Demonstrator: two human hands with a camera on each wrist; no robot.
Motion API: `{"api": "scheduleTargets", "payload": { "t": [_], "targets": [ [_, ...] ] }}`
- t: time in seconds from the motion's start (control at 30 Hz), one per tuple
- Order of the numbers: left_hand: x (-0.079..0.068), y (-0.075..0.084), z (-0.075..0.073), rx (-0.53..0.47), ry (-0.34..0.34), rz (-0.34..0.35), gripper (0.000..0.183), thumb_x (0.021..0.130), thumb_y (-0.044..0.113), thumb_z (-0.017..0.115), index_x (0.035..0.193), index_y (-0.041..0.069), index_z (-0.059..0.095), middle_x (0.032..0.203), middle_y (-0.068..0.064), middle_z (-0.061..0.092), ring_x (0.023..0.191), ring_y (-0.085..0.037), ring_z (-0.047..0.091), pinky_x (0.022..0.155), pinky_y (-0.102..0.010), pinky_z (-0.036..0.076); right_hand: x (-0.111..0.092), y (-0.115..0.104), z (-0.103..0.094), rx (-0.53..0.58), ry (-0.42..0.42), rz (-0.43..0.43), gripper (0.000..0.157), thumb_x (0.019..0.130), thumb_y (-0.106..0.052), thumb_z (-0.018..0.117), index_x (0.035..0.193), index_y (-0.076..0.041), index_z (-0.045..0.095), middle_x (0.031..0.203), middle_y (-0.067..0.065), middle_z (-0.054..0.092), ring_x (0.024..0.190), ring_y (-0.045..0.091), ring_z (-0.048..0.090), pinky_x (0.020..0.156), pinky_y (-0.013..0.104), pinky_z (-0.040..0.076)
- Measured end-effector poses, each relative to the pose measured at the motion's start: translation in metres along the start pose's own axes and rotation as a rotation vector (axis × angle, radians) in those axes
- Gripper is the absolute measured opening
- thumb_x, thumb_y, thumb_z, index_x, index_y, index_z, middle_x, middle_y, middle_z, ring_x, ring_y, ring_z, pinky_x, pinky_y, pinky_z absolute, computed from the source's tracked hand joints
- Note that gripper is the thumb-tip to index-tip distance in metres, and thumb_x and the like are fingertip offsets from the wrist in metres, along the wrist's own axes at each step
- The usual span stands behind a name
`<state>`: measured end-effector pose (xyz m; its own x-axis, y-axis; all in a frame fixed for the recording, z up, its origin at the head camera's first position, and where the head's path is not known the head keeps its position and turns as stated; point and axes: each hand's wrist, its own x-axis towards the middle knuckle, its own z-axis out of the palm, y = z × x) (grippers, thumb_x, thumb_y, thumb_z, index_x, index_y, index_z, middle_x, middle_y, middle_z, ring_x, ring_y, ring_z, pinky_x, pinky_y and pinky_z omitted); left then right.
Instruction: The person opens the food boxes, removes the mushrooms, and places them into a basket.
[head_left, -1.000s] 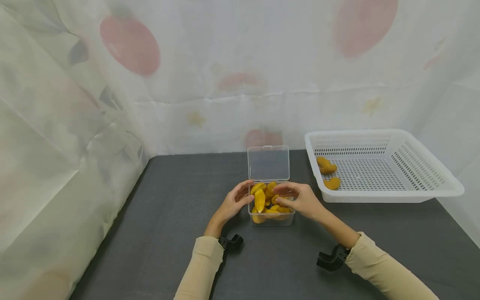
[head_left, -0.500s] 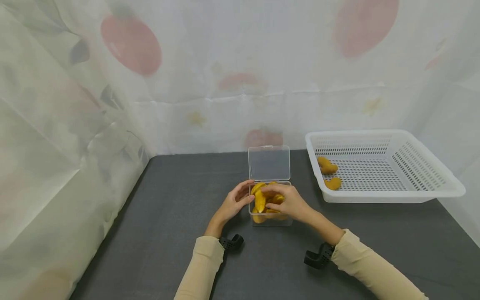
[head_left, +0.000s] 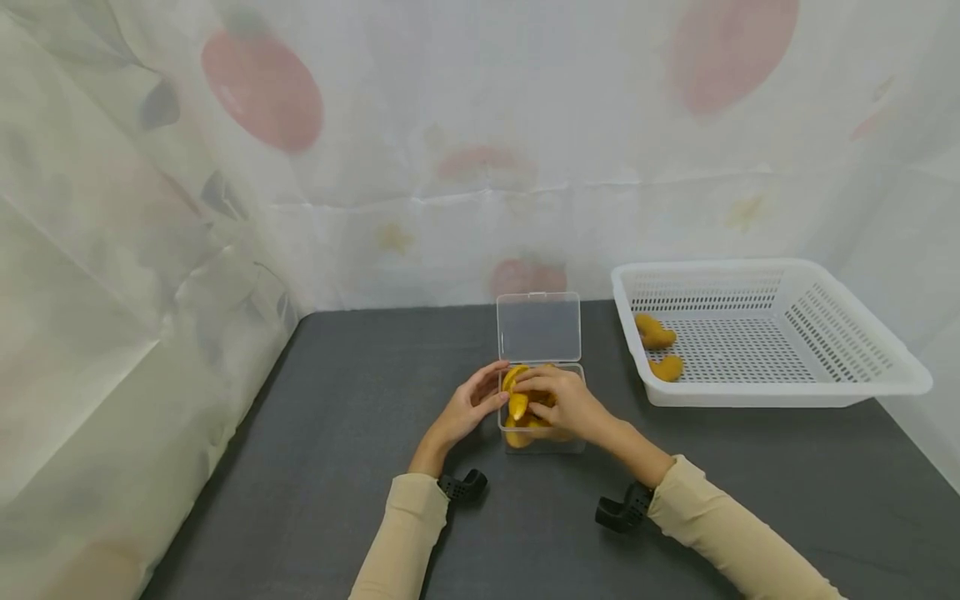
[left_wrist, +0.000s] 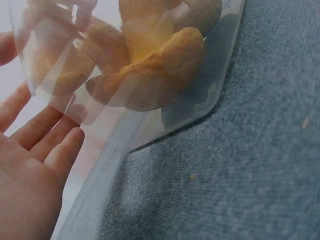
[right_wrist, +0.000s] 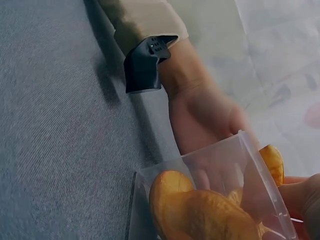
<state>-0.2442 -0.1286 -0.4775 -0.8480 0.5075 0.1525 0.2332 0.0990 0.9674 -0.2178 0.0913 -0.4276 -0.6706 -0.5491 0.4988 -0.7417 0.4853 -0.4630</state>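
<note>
A clear plastic box [head_left: 546, 447] stands on the table with its lid [head_left: 538, 327] raised behind it. Several plump, curved yellow-brown pieces, shaped like oversized cashews [left_wrist: 165, 70], fill it. My left hand [head_left: 463, 414] holds the box's left side, thumb at the rim and fingers along the outer wall. From the right, my right hand [head_left: 570, 406] reaches into the box. Its fingers and thumb close on a yellow curved piece [head_left: 517, 407] near the left wall; part of that grip is hidden. The right wrist view shows another curved piece [right_wrist: 200, 212] through the wall.
At the right stands a white perforated basket [head_left: 787, 387] holding a few yellow curved pieces [head_left: 666, 367] at its left end. A dark cloth [head_left: 360, 375] covers the table. Patterned curtains [head_left: 480, 100] hang behind and at the sides.
My right hand has moved left across the box, over the pieces. The yellow piece by the left wall has shifted slightly under its fingers. The left hand stays in place.
</note>
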Motion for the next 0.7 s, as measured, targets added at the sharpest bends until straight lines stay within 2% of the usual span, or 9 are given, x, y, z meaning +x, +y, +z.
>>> {"api": "scheduleTargets", "payload": {
  "t": [0.23, 0.47, 0.7],
  "targets": [
    [-0.001, 0.000, -0.001, 0.014, 0.000, 0.022, 0.055, 0.100, 0.018, 0.053, 0.150, 0.014, 0.033, 0.154, -0.016, 0.039, 0.143, -0.033, 0.039, 0.118, -0.048, 0.034, -0.001, 0.002, -0.002, 0.022, 0.030, -0.015, 0.030, 0.079, 0.003, 0.073, 0.109, -0.001, 0.071, 0.112, 0.016, 0.071, 0.104, 0.034, 0.068, 0.083, 0.039, 0.060],
    [-0.002, -0.001, -0.001, 0.009, 0.009, 0.004, 0.053, 0.100, 0.020, 0.053, 0.149, 0.014, 0.034, 0.153, -0.015, 0.040, 0.142, -0.032, 0.039, 0.118, -0.050, 0.033, -0.001, 0.002, -0.009, 0.039, 0.102, -0.078, 0.032, 0.076, 0.003, 0.076, 0.108, 0.000, 0.071, 0.107, 0.016, 0.073, 0.098, 0.033, 0.070, 0.081, 0.041, 0.060],
    [0.000, 0.000, -0.002, 0.012, 0.013, 0.032, 0.054, 0.098, 0.019, 0.057, 0.148, 0.011, 0.036, 0.152, -0.017, 0.041, 0.142, -0.034, 0.040, 0.118, -0.050, 0.033, -0.001, 0.003, -0.014, 0.061, 0.115, -0.079, 0.034, 0.075, 0.005, 0.076, 0.108, 0.000, 0.070, 0.106, 0.017, 0.074, 0.097, 0.033, 0.070, 0.081, 0.042, 0.060]
  ]
}}
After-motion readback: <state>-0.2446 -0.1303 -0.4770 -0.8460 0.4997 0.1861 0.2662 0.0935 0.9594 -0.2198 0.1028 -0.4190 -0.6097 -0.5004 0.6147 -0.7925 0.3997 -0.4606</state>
